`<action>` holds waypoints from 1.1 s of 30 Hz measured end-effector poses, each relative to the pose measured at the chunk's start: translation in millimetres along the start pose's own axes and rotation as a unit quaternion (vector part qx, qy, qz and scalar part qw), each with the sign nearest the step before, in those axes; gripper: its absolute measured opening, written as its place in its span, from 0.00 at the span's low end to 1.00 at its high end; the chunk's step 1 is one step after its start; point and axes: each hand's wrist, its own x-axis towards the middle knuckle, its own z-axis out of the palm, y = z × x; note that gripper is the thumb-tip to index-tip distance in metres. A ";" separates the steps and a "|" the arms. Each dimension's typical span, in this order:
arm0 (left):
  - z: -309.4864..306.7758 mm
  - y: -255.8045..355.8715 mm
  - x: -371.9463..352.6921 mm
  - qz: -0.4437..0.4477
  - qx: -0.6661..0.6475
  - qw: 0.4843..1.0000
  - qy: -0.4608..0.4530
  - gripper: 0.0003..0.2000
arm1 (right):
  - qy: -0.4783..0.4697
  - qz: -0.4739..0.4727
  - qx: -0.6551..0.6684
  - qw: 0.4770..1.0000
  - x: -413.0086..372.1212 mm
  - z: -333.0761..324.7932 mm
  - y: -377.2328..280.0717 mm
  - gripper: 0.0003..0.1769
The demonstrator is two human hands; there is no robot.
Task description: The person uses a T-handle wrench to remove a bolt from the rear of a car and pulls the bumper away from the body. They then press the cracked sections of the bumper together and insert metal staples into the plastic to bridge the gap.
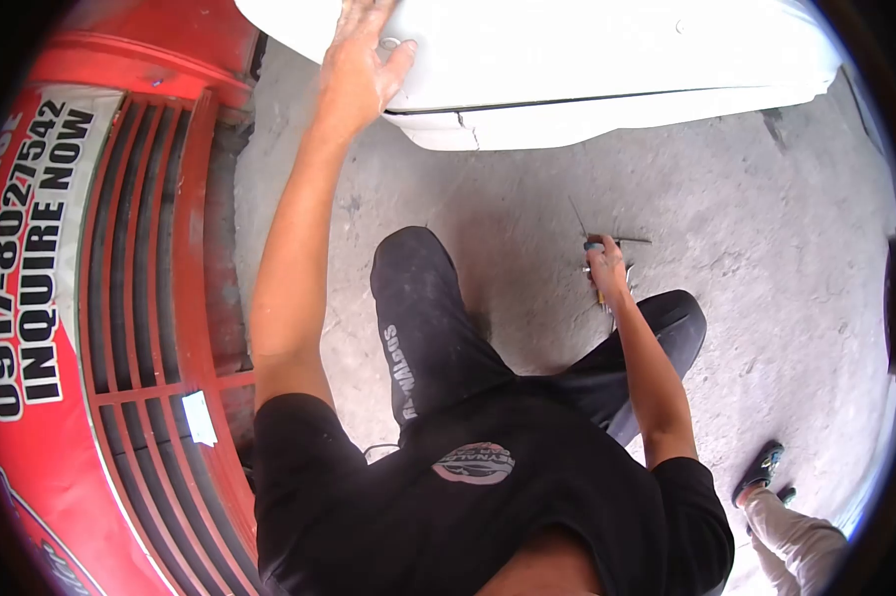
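Observation:
My left hand (362, 72) rests on a white, glossy panel (567, 55) that looks like a vehicle's bodywork, with the thumb spread and the fingertips running out of the top of the view. By the thumb is a small round detail that I cannot make out. Down near the concrete floor, my right hand (608, 266) has its fingers closed at a small cluster of tools. A dark bar (635, 239) sticks out to its right and a thin rod (576, 214) points up and left. Something yellow (600, 296) shows below the fingers. What exactly the hand grips is too small to tell.
A red slatted metal front (145, 248) with a printed banner (46, 268) stands close on the left. Another person's legs (791, 531) and dark shoe (763, 469) are at the lower right. Grey concrete floor (527, 199) lies between my knees and the white panel.

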 end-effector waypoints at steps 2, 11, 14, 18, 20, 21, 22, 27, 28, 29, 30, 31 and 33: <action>15.7 -15.1 -11.8 0.038 0.008 0.999 0.017 0.31 | 0.033 -0.234 -0.182 0.954 -9.0 -18.7 8.4 0.22; -18.4 2.4 13.8 0.020 -0.039 0.996 0.076 0.20 | -0.097 -0.321 0.032 0.941 -181.0 -132.5 -147.0 0.22; -19.7 21.6 33.0 0.000 -0.049 0.988 0.145 0.19 | 0.006 -0.424 0.051 0.904 -218.4 -136.3 -200.8 0.22; -11.1 45.8 34.6 0.013 -0.091 0.980 0.177 0.17 | 0.079 -0.489 -0.009 0.869 -244.6 -105.8 -263.9 0.21; -13.2 55.2 36.1 0.056 -0.123 0.968 0.213 0.16 | 0.070 -0.501 -0.040 0.862 -241.6 -102.6 -260.3 0.21; -13.9 50.2 34.9 0.061 -0.124 0.967 0.216 0.16 | 0.017 -0.464 -0.077 0.883 -233.6 -106.7 -247.0 0.23; -13.3 42.3 30.3 0.068 -0.115 0.967 0.216 0.16 | -0.036 -0.422 -0.112 0.899 -223.2 -112.5 -229.5 0.25; -1.9 -16.9 59.1 0.209 0.028 0.950 0.231 0.17 | -0.107 -0.228 -0.083 0.964 -119.8 -95.0 -95.8 0.22; -0.4 -24.9 76.6 0.281 0.059 0.927 0.239 0.17 | -0.100 -0.195 -0.177 0.959 -80.9 -78.2 -64.3 0.18; 1.5 -27.7 96.4 0.296 0.048 0.925 0.235 0.16 | -0.028 -0.297 -0.215 0.930 -60.8 -59.0 -26.3 0.15; 8.2 -32.7 111.6 0.286 0.070 0.924 0.243 0.16 | -0.027 -0.231 -0.222 0.947 -43.9 -40.1 4.4 0.18; 9.7 -20.5 116.6 0.309 0.045 0.915 0.255 0.16 | 0.078 -0.236 -0.280 0.927 -17.0 -9.7 59.1 0.19; 18.4 -45.8 144.2 0.353 0.146 0.889 0.251 0.17 | 0.104 -0.188 -0.356 0.909 13.1 25.6 116.0 0.21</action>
